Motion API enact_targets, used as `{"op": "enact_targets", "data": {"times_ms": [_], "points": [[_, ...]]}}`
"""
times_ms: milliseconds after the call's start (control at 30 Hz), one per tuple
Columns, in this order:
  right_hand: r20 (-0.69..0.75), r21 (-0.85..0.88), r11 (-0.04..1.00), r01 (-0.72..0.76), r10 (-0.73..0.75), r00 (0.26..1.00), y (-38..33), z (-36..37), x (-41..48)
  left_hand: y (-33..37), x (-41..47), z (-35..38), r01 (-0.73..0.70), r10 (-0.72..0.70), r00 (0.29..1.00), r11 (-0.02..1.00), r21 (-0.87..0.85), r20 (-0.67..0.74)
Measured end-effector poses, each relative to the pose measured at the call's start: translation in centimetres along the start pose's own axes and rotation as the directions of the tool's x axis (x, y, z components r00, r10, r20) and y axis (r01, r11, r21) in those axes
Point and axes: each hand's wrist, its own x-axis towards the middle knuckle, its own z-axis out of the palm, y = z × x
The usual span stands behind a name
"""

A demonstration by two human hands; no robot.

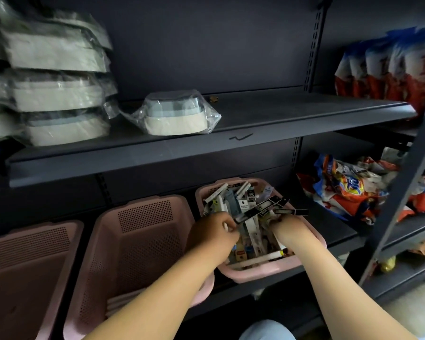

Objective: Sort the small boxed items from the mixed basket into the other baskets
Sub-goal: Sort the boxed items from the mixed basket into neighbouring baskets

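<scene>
In box-filled mixed basket [255,273], L hand [212,233] & R hand [289,229] grips clamp black boxes [263,207].

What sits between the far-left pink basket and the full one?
Head view: another pink basket, holding a few pale boxes at its near end.

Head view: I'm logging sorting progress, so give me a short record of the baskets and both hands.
mixed basket: right of three, crowded with small boxes
middle basket: few pale boxes at its near end
left basket: no boxes seen
left hand: in mixed basket, pinching a long black box
right hand: in mixed basket, gripping other black boxes
</scene>
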Motion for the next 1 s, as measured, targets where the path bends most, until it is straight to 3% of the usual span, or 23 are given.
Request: {"op": "enact_targets", "data": {"times_ms": [100,233,400,533,700,800,933,1000], "points": [[-0.047,0.255,0.966,0.039,-0.028,0.999,0.7,-0.6,0.0,-1.0,0.1,-0.8,-0.035,0.033,0.998,0.999,-0.033,-0.056],[-0.094,0.319,0.947,0.042,-0.013,0.996,0.9,-1.9,-0.7,-2.9,-0.2,-1.9,-0.089,0.080,0.994,0.986,-0.139,-0.073],[-0.171,0.445,0.871,0.209,-0.147,0.974,-1.0,-2.1,-3.0,-5.0,-0.8,-3.7,-0.091,0.082,0.996,0.966,-0.242,-0.046],[-0.039,0.624,0.759,0.184,-0.206,0.978,-5.2,0.6,-4.5,-6.9,-1.2,-5.3,-0.080,0.061,0.996,0.938,-0.339,-0.068],[0.101,0.729,0.657,0.192,-0.381,0.919,-11.0,5.7,-6.7,-9.0,-1.9,-7.0,-0.150,0.140,0.989,0.930,-0.336,-0.052],[0.110,0.763,0.615,0.198,-0.426,0.898,-13.3,8.0,-7.1,-11.2,-2.1,-8.1,-0.147,0.148,0.989,0.947,-0.284,-0.019],[0.090,0.795,0.577,0.189,-0.421,0.903,-14.5,9.1,-6.8,-13.8,-2.6,-10.2,-0.058,0.056,0.998,0.941,-0.332,-0.015],[0.082,0.831,0.531,0.168,-0.415,0.906,-14.6,9.5,-6.4,-15.0,-2.8,-11.3,-0.025,0.019,0.999,0.970,-0.242,-0.029]]}}
